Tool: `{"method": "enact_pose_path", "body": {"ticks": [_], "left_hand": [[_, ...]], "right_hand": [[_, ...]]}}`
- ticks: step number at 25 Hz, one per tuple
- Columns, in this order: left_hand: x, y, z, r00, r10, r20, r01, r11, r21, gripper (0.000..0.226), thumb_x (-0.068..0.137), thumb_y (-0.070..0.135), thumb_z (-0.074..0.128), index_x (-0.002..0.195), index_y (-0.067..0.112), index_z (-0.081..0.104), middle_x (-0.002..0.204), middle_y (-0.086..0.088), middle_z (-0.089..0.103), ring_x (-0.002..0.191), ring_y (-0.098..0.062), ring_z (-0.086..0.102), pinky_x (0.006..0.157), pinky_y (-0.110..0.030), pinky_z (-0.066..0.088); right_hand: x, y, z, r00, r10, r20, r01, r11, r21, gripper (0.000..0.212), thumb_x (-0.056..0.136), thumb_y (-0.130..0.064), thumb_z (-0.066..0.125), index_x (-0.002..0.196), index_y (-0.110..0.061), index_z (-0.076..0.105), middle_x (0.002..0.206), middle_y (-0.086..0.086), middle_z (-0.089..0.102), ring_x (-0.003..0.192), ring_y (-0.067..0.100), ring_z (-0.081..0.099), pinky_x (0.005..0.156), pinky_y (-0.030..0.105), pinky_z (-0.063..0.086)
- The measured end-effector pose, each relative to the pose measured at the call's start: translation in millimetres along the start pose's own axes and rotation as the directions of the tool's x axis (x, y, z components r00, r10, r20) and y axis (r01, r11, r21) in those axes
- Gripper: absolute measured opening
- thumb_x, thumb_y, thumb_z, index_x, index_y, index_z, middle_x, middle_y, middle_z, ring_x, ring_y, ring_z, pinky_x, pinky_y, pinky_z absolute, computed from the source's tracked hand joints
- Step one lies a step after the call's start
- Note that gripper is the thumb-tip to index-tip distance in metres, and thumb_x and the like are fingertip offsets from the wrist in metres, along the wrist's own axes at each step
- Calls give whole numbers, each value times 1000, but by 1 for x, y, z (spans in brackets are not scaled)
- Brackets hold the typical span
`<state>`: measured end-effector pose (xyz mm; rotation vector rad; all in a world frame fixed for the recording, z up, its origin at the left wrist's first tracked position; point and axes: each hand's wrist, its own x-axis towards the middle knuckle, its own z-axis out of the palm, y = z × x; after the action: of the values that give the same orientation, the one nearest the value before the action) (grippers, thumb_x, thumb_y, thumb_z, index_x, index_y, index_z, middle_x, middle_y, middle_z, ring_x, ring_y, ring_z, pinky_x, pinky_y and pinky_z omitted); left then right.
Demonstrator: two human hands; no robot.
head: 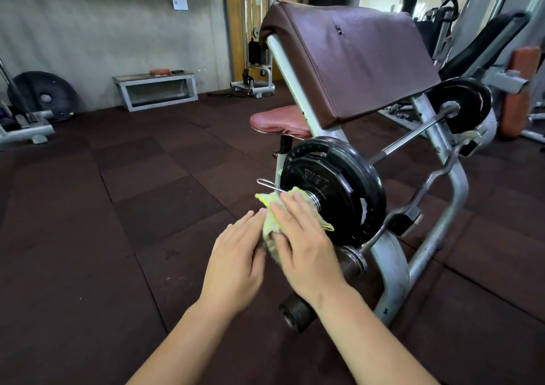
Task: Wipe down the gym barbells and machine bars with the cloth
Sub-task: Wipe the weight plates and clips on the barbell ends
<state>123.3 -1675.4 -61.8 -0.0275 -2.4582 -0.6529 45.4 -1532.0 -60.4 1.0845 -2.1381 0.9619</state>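
A: Where does the head view show the cloth (267,203)?

B: Over the near end of the barbell (413,136), just outside the black weight plate (339,184) and right below the wire handle of a spring clip (267,183). The barbell lies across the rack of the brown-padded bench (354,60).

A: And the person's hands?

B: The right hand (303,243) lies flat on the cloth, fingers straight, pressing it against the bar end. The left hand (236,263) is flat too, gripping nothing; its fingertips just touch the cloth's edge.
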Motion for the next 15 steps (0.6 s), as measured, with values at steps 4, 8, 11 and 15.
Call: {"method": "enact_pose_path", "body": {"ticks": [4,8,11,15], "left_hand": [[0,1,1,1000,-15,-18,15,1000,9,57,94,23,41,151,26,39,153,15,42,146,-6,31,114,-47,36],[-3,5,-2,1000,-15,-21,15,1000,25,53,99,33,37,152,26,38,153,16,42,146,-4,30,115,-46,35],[-1,6,-7,1000,-19,-19,20,999,25,52,100,37,34,151,28,39,152,18,41,147,-1,27,118,-42,31],[4,6,-11,1000,-19,-25,20,999,27,51,101,40,33,151,29,39,152,21,40,147,0,26,119,-39,29]], "right_hand": [[-9,13,-10,999,-38,15,37,999,24,48,100,-15,49,147,-11,51,159,5,40,153,22,26,122,43,30],[-3,23,-17,1000,15,-7,-15,1000,-5,45,100,-16,52,146,-11,53,158,5,43,153,19,28,123,38,28],[5,20,-15,999,35,-5,-35,999,-13,43,102,-22,47,143,-12,55,155,2,48,151,17,30,123,37,29],[12,23,-17,1000,13,-13,-13,1000,-24,40,100,-15,53,139,-13,60,146,2,56,146,16,40,119,37,35]]}}
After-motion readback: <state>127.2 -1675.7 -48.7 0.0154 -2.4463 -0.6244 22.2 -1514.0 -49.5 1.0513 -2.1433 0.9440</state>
